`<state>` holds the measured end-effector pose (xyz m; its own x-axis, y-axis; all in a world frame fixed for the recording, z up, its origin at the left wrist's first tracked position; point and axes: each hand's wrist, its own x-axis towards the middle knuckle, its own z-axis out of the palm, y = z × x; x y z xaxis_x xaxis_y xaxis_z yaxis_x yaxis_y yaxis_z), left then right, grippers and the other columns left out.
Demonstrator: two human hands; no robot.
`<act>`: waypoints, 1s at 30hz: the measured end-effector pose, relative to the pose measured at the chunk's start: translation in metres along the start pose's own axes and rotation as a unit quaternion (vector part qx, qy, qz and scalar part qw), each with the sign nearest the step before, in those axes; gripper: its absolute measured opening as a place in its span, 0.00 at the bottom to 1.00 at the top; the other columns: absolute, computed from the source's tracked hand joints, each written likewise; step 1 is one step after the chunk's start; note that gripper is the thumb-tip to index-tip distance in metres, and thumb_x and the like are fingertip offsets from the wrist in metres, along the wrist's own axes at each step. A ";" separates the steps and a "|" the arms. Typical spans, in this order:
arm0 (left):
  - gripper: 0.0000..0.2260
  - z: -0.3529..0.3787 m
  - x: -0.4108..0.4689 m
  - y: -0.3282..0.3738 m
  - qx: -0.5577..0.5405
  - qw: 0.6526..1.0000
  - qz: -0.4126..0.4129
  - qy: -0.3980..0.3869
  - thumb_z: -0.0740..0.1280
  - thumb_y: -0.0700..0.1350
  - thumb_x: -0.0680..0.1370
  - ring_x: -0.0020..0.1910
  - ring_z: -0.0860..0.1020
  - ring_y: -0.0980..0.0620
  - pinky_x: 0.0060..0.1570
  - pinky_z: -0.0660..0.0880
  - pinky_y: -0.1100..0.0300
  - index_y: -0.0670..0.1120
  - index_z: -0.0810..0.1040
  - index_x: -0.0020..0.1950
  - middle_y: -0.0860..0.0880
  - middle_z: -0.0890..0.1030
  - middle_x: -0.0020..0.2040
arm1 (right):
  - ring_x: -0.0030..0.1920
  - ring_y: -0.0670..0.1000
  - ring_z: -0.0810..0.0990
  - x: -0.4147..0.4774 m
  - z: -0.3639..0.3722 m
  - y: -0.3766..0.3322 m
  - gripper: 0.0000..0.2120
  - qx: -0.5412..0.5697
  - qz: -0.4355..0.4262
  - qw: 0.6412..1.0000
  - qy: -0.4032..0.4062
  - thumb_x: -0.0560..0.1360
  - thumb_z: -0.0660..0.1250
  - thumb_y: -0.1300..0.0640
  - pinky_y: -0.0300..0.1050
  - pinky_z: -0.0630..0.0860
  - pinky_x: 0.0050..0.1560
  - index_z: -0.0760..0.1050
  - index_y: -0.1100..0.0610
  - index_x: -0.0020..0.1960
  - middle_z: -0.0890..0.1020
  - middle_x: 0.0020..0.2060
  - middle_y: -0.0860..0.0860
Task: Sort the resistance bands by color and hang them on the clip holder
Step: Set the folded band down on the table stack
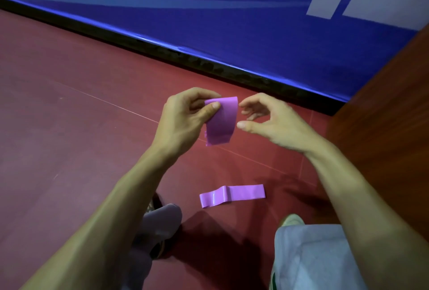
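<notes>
Now, left hand [185,113]: thumb and fingers pinch the top left edge of the held band [221,122], clamped on it above the floor [69,127].
Held band: purple, raised between both hands, hanging down from the pinch, lower end loose and slightly crumpled.
Right hand [271,120]: fingers loosely curved and apart, gripping nothing; thumb tip just beside the held band's right edge, contact unclear.
Floor band [232,194]: purple, lying on the floor below the hands, a raised fold near its left end, touched by neither hand.
Floor: dark red, thin seam lines.
Wall [232,34]: blue with white shapes, black strip at its base.
Panel [394,104]: brown wood, at right.
Legs [313,262]: grey trousers, at the bottom edge.
</notes>
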<state>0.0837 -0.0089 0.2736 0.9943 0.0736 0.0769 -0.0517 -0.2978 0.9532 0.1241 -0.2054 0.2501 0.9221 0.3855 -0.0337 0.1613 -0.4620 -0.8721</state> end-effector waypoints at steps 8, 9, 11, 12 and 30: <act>0.05 0.000 0.000 0.006 -0.093 0.994 0.008 0.054 0.68 0.37 0.76 0.39 0.79 0.60 0.40 0.76 0.64 0.47 0.80 0.48 0.51 0.83 0.41 | 0.51 0.47 0.81 0.000 0.019 0.000 0.11 -0.065 0.029 0.989 -0.126 0.68 0.77 0.52 0.49 0.76 0.57 0.78 0.47 0.48 0.84 0.48 0.46; 0.05 0.000 0.000 0.006 -0.108 0.992 0.006 0.064 0.68 0.37 0.76 0.39 0.79 0.59 0.40 0.76 0.64 0.47 0.80 0.48 0.50 0.83 0.42 | 0.48 0.51 0.82 -0.001 0.023 0.002 0.09 -0.063 0.032 0.990 -0.125 0.68 0.77 0.52 0.53 0.77 0.55 0.78 0.48 0.44 0.84 0.45 0.48; 0.05 -0.001 0.001 0.006 -0.135 0.987 -0.002 0.087 0.68 0.37 0.77 0.40 0.79 0.58 0.41 0.76 0.63 0.46 0.80 0.49 0.49 0.83 0.43 | 0.46 0.57 0.81 0.000 0.029 0.005 0.11 -0.071 0.038 0.990 -0.120 0.68 0.76 0.50 0.59 0.76 0.51 0.78 0.54 0.44 0.84 0.42 0.53; 0.05 -0.002 0.001 0.005 -0.144 0.985 -0.007 0.100 0.68 0.38 0.77 0.41 0.79 0.57 0.41 0.76 0.63 0.46 0.80 0.50 0.48 0.83 0.44 | 0.45 0.58 0.81 0.000 0.032 0.006 0.13 -0.071 0.037 0.990 -0.117 0.67 0.75 0.48 0.60 0.76 0.51 0.78 0.56 0.45 0.84 0.42 0.54; 0.09 -0.016 0.004 0.007 -0.182 0.969 0.012 0.169 0.69 0.37 0.76 0.46 0.80 0.55 0.51 0.77 0.58 0.45 0.80 0.54 0.45 0.83 0.50 | 0.38 0.54 0.82 0.003 0.041 -0.007 0.12 0.081 0.075 0.993 -0.036 0.70 0.74 0.65 0.60 0.80 0.49 0.77 0.70 0.50 0.84 0.39 0.60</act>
<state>0.0856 0.0045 0.2849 0.9087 0.3959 0.1327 -0.1646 0.0476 0.9852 0.1118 -0.1685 0.2360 0.9034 0.3799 -0.1990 -0.0408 -0.3858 -0.9217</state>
